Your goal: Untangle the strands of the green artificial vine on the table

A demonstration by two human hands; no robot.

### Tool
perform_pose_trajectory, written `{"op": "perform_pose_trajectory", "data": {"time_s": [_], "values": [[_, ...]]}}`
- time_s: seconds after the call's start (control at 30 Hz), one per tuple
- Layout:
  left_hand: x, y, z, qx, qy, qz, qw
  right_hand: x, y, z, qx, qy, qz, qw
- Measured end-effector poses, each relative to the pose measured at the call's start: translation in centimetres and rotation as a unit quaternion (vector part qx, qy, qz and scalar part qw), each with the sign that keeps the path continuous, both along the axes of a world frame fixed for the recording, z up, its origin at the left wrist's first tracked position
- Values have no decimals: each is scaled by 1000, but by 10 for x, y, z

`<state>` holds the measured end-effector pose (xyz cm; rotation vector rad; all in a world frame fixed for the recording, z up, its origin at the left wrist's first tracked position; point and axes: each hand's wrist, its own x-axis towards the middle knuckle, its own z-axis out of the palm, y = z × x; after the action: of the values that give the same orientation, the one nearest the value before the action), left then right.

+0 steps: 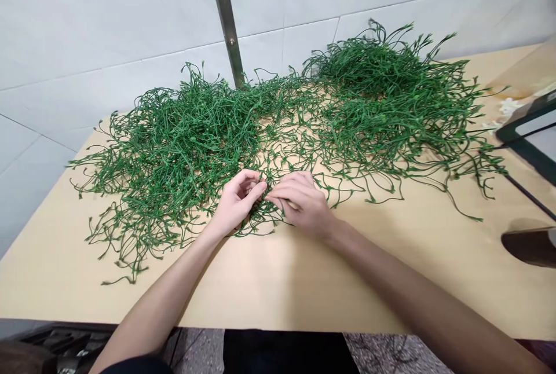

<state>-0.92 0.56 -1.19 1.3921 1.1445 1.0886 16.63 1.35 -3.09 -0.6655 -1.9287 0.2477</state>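
Note:
In the head view, thin green plastic stems with small branched tips lie in a large tangled heap across the table. My left hand is at the front edge of this heap, fingers curled and thumb closed towards the forefinger on a green stem. Just to its right, my right hand is closed in a pinch, its fingertips almost meeting those of the left. What lies between the right fingertips is too small and covered to make out. Loose stems spread beneath and around both hands.
A denser pile of stems rises at the back right of the wooden table. A metal strip stands against the tiled wall. At the right are a dark-framed object, white pieces and a brown object.

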Motion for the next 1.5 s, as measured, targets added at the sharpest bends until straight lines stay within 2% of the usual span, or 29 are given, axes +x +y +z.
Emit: {"op": "perform_pose_trajectory", "data": {"time_s": [0.2, 0.33, 0.47, 0.6, 0.77, 0.97, 1.23, 1.5], "values": [[3, -1, 8, -3, 8, 3, 1000, 1, 3, 1, -119, 91, -50, 987], [2, -3, 10, -22, 13, -23, 999, 1, 2, 3, -141, 86, -28, 986], [0, -3, 10, -10, 31, -51, 998, 0, 1, 3, -156, 75, -8, 985], [1, -4, 11, 10, 61, -55, 997, 1, 0, 1, -216, 59, 12, 974], [3, -7, 10, 13, 106, -57, 993, 0, -1, 5, -328, 118, 55, 936], [2, -7, 10, -3, 108, -39, 993, 0, 1, 14, -432, 179, 113, 877], [3, -4, 1, -7, 20, 2, 1000, 6, 6, 19, -488, 255, 159, 819], [1, 0, 7, -32, 0, 32, 999, 9, 9, 15, -498, 304, 220, 782]]}}
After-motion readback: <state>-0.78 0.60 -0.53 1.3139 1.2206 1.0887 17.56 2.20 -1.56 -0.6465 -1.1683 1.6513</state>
